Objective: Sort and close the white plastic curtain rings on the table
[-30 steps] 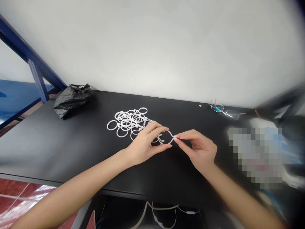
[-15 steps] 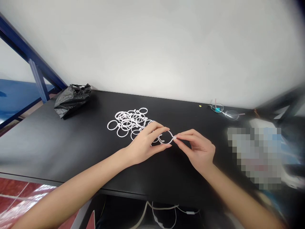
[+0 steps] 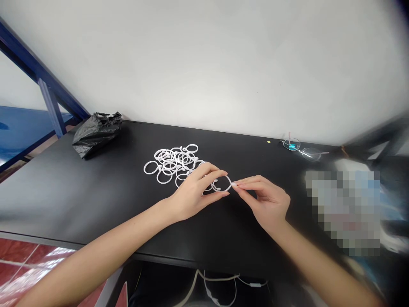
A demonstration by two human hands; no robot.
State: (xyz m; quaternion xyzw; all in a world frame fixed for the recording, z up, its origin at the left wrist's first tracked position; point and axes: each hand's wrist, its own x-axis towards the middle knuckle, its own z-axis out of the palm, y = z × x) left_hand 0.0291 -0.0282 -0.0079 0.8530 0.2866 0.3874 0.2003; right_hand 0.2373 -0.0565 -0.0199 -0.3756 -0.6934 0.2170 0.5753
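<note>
The black tabletop (image 3: 96, 192) carries everything, with a black bag (image 3: 97, 134) at its far left corner and glasses (image 3: 292, 147) near the far edge to the right. Around the middle lies a loose pile (image 3: 175, 163) of white rings, overlapping one another; from how they lie, the bulk of them seem to be outside the present handling, though whether any has been dealt with cannot be told.

Just one ring looks to be in hand, and with both hands on it, the work on this piece appears under way rather than finished. The left hand (image 3: 193, 189) reaches in from the near left, over the right side of the pile; its fingers are set wide, thumb on the near side and the others on the far side, holding the ring (image 3: 229, 179) across its width. The right hand (image 3: 268, 194) comes from the near right, its fingers narrow and pinching the ring's right end (image 3: 234, 183). So the ring sits between the two hands, its left part partly covered. Whether that small end is joined or parted cannot be seen under the fingertips.
</note>
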